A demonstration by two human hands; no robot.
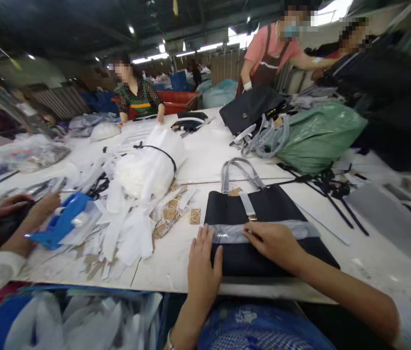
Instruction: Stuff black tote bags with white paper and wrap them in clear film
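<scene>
A black tote bag (263,209) with grey handles lies flat on the white table (212,155) in front of me. A strip of clear plastic film (230,233) runs across its front. My left hand (202,262) lies flat on the bag's left edge, fingers stretched out over the film's end. My right hand (273,240) presses on the film near the bag's middle, fingers curled down on it.
A heap of white paper and plastic wrap (143,180) and card tags (176,209) lies left of the bag. Another person's hands (41,209) work by a blue object (62,221) at far left. Black straps (329,189), a green sack (318,136), other workers stand beyond.
</scene>
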